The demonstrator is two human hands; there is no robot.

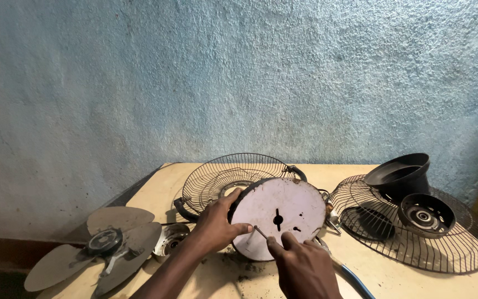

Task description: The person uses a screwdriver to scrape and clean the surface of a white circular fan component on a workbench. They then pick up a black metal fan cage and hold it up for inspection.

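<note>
A round white fan base plate (pixel 286 207) with a dark slot in its middle stands tilted on edge on the table. My left hand (pixel 217 224) grips its left rim, thumb on the white face. My right hand (pixel 302 266) is closed on a thin metal tool (pixel 261 232) whose tip touches the plate's lower left part. A blue-sleeved cable (pixel 352 279) runs from under the plate past my right hand.
A wire fan guard (pixel 222 171) lies behind the plate. Another wire guard (pixel 416 243) lies at right with a black motor housing (pixel 402 174) and a round black part (pixel 427 213) on it. A fan blade (pixel 98 246) and a metal cup (pixel 170 238) sit left. The tan table (pixel 156 188) meets a blue wall.
</note>
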